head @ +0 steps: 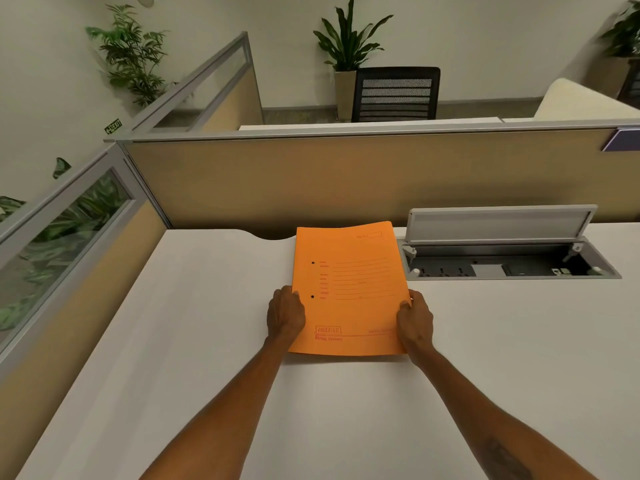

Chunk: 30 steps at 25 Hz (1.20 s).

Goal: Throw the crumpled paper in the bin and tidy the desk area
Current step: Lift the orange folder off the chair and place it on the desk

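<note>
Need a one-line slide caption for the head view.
Both hands, left hand and right hand, grip an orange folder by its side edges over the white desk.

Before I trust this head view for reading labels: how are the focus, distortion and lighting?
Head view: wide-angle bend tilts the partition and plants; the orange folder, gripped by the left hand and right hand, is fairly sharp, yet its small print is unreadable; soft even light, faint shadows on the desk, no strong glare.
</note>
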Each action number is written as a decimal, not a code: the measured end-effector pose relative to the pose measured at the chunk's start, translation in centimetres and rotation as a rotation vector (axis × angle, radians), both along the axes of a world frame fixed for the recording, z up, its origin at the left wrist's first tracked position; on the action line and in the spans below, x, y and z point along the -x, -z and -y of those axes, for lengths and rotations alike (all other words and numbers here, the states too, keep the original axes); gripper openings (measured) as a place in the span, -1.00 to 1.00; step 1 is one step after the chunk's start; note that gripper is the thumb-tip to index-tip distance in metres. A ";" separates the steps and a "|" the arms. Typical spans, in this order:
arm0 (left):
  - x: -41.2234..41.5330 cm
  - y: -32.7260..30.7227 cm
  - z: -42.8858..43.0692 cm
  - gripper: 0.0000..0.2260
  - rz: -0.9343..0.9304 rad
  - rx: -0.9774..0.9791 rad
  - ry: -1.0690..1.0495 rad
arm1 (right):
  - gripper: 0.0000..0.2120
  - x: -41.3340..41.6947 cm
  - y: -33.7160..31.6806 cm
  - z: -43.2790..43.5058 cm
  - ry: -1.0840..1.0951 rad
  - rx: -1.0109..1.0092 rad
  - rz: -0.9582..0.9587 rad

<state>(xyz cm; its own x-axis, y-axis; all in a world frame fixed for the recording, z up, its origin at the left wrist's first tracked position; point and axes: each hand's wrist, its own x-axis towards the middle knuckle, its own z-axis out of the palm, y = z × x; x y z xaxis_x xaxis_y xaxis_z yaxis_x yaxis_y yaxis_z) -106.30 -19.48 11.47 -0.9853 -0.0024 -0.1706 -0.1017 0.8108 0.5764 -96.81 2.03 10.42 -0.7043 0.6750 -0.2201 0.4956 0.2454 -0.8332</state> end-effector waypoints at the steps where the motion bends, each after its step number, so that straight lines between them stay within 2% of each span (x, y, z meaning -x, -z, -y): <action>1: 0.2 0.2 -0.1 -0.70 0.005 0.019 0.012 | -0.67 0.1 0.3 0.0 0.002 -0.005 0.011; 10: 0.4 1.1 -0.5 -0.71 0.032 0.102 0.046 | -0.66 0.4 0.9 -0.4 -0.008 0.003 0.017; 14: -0.2 0.4 -0.6 -0.63 -0.001 0.221 0.082 | -0.59 -0.3 0.6 -0.3 -0.064 -0.116 0.016; 17: -1.4 -0.2 -0.3 -0.60 -0.062 0.262 0.088 | -0.51 -1.2 0.4 0.3 -0.118 -0.253 0.068; 23: -6.2 -1.4 0.7 -0.60 -0.278 0.216 0.229 | -0.46 -4.1 -1.6 3.1 -0.310 -0.305 0.029; 30: -12.2 -4.7 2.4 -0.53 -0.384 0.380 0.379 | -0.45 -8.9 -4.9 6.6 -0.437 -0.491 0.075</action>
<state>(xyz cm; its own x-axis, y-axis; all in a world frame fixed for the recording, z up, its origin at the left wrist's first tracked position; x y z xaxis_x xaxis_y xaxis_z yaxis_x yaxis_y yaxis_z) -94.06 -21.90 16.19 -0.9205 0.3659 0.1370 0.3864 0.9043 0.1812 -87.90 -4.53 15.32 -0.9310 0.3646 -0.0185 0.3161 0.7797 -0.5405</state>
